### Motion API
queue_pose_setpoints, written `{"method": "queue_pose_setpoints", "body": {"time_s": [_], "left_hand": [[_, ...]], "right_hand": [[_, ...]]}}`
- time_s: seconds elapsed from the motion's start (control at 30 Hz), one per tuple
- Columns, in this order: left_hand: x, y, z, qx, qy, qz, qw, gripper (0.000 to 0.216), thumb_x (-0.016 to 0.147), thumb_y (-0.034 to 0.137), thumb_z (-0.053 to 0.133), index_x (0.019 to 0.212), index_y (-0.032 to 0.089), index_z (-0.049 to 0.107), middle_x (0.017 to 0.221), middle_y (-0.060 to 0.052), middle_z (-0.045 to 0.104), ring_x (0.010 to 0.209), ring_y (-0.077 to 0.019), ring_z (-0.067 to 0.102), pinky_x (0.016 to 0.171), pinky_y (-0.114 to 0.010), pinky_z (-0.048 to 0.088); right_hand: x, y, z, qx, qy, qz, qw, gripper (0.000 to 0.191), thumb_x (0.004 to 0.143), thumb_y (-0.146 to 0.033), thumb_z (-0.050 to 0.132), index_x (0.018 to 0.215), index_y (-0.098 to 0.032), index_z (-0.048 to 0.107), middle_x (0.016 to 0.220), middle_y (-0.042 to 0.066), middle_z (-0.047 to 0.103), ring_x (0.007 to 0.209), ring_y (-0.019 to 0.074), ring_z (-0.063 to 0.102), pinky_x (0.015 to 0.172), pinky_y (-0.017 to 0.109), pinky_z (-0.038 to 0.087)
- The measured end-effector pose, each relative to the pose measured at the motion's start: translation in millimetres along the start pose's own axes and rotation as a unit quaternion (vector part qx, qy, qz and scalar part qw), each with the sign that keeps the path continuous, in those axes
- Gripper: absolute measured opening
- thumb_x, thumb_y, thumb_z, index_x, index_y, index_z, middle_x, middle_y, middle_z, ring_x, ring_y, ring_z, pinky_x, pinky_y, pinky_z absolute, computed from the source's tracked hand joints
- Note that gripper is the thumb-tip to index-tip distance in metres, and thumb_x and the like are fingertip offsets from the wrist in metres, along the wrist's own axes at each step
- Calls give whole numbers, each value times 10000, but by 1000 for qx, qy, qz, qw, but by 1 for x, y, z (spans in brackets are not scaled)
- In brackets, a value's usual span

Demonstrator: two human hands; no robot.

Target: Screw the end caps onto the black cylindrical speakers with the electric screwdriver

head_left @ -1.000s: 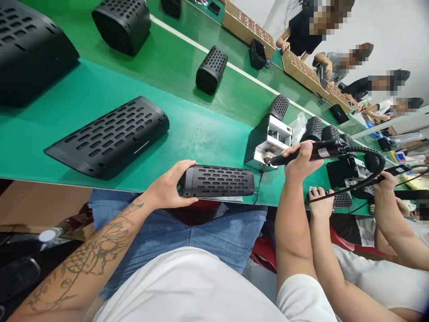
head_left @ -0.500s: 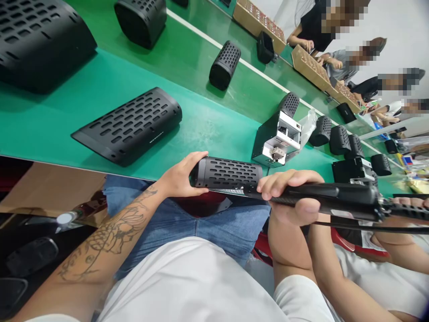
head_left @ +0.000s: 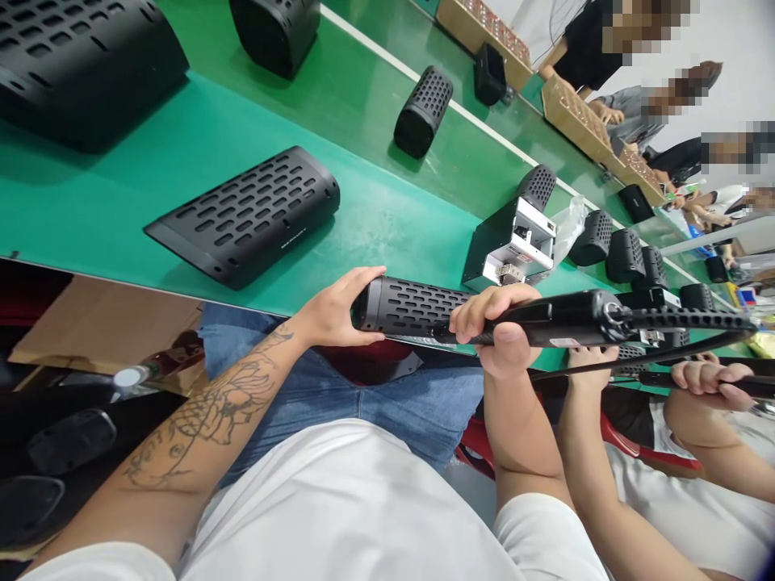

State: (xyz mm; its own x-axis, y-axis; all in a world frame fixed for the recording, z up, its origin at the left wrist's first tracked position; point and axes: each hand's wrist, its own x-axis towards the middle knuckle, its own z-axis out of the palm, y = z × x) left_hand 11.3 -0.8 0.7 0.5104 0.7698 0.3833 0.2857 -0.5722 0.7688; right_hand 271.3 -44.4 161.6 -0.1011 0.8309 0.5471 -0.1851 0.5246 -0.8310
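Note:
My left hand (head_left: 336, 311) grips one end of a black perforated speaker shell (head_left: 417, 307), held level at the near edge of the green bench (head_left: 375, 218). My right hand (head_left: 496, 323) is wrapped round a black electric screwdriver (head_left: 569, 319) whose tip points left at the shell's right end. A coiled cable (head_left: 690, 320) runs off the tool to the right. Both hands hover over my lap.
A flat perforated shell (head_left: 248, 214) lies left of centre, larger black shells (head_left: 78, 64) beyond. A small screw feeder box (head_left: 514, 246) stands near my right hand. A neighbour's hands (head_left: 705, 375) work at my right. Several more people sit along the far side.
My right hand brought the screwdriver from the feeder box down and left to the shell's right end. The left hand kept its hold on the shell.

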Motion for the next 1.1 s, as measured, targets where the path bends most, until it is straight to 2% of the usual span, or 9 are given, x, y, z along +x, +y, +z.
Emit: {"method": "queue_pose_setpoints", "body": {"time_s": [0.17,0.37,0.47,0.6,0.67,0.73,0.87,0.97,1.1], "left_hand": [[-1,0,0,10,4,6,1000,1146,874,551,976,1830,212,442,1769,-215,610,1635,-440,643,1399,-546,555],[-2,-3,-1,25,-3,2,1000,1193,856,534,993,1849,215,414,1768,-221,608,1633,-460,646,1379,-575,575],[-4,-8,0,41,0,16,999,1183,887,537,973,1859,208,385,1771,-231,603,1635,-462,645,1377,-592,577],[-7,-12,2,57,9,37,998,1127,921,560,951,1843,226,396,1749,-215,626,1625,-451,659,1365,-589,595],[-7,-12,3,59,13,41,997,1107,924,562,948,1832,232,408,1736,-207,637,1623,-448,663,1362,-591,601],[-7,-11,3,61,16,41,997,1096,926,562,948,1823,230,413,1727,-208,643,1611,-446,673,1357,-596,607],[-7,-10,2,63,16,31,997,1098,905,549,965,1810,232,428,1718,-206,649,1594,-445,688,1344,-591,622],[-7,-10,2,60,14,23,998,1097,898,559,968,1803,236,438,1722,-203,646,1592,-446,688,1351,-597,615],[-6,-9,2,47,10,12,999,1082,897,571,959,1793,235,454,1732,-192,639,1597,-437,685,1349,-582,619]], "right_hand": [[4,-1,1,-4,-16,22,1000,452,918,-538,964,773,-277,624,538,-84,628,354,115,554,427,257,568],[-7,3,2,14,-27,24,999,363,918,-492,972,826,-273,698,599,-64,667,401,126,600,444,268,574],[-12,-1,-4,-1,6,5,1000,326,961,-502,938,892,-277,712,621,-72,667,413,123,598,470,277,583],[10,-10,-53,-88,179,-72,977,303,1048,-556,821,971,-292,694,603,-109,603,402,129,579,472,286,569],[29,-6,-93,-180,290,-122,932,301,1041,-540,821,974,-283,679,614,-112,584,425,127,582,504,294,570],[47,6,-132,-246,348,-148,892,284,1034,-511,821,990,-266,684,616,-102,596,443,136,596,488,297,529],[56,35,-172,-255,345,-127,894,376,1052,-552,816,874,-296,606,604,-80,603,460,129,574,489,322,505],[49,45,-173,-248,308,-100,913,430,1021,-634,856,871,-327,594,627,-72,624,504,142,581,534,353,535],[43,33,-158,-250,345,-71,902,434,945,-652,894,855,-309,644,594,-73,617,465,161,587,494,368,535]]}}
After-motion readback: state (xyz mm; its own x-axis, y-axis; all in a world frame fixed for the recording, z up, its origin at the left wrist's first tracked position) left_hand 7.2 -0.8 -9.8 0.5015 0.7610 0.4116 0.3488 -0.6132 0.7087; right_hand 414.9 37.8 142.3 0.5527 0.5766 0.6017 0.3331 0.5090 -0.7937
